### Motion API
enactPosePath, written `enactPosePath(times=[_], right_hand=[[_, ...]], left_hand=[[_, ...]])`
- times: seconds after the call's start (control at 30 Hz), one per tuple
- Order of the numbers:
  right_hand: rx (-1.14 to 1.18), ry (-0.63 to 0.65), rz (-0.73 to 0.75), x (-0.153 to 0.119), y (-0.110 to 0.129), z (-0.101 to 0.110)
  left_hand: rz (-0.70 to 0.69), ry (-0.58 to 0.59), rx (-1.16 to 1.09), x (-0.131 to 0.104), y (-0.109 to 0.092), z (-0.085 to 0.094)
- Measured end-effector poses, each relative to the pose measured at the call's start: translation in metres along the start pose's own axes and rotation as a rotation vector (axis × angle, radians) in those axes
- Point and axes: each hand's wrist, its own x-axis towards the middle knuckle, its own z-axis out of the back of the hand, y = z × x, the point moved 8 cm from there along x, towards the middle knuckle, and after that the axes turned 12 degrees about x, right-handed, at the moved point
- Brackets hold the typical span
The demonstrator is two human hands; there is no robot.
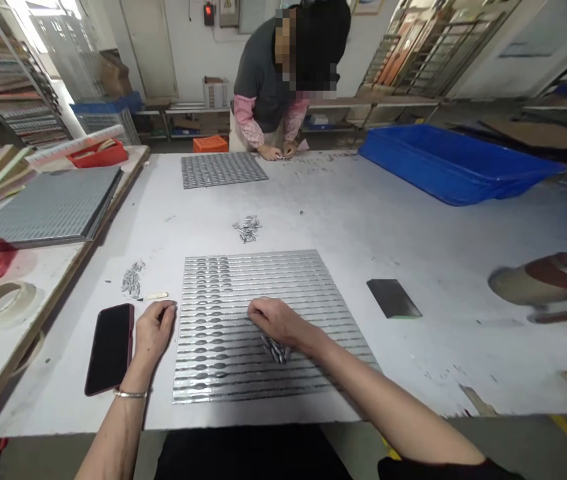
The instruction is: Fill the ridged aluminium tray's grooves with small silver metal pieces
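Blk-clad lap (251, 457) 6 o'clk | ribbed panel (243, 347) flat on desk (313, 207), 6 o'clk | R hand (273, 319) over it, pinched, contents can't tell | L hand (153, 325) 8 o'clk, curled, grip unclear | loose bits (277, 351) by R wrist, prob. kept handy

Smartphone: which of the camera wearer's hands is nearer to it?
Left. The left hand is just beside the smartphone; the right hand is farther off, over the striped panel.
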Motion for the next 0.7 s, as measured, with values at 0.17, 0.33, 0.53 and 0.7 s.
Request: enactPosePath(times=[0.17, 0.33, 0.53, 0.7], right_hand=[[0.057, -0.220, -0.124, 0.043, -0.015, -0.008], [0.016, -0.259, -0.229, 0.062, -0.022, -0.012], [-0.074, -0.247, -0.285, 0.065, -0.016, -0.018], [-0.137, -0.292, -0.341, 0.050, -0.018, 0.009]], left_hand=[[-0.010, -0.007, -0.028, -0.001, 0.003, -0.002], [-0.019, -0.005, -0.041, -0.001, 0.003, -0.005], [-0.028, 0.006, -0.017, 0.000, 0.002, -0.004], [-0.034, -0.001, 0.028, 0.005, 0.005, -0.004]])
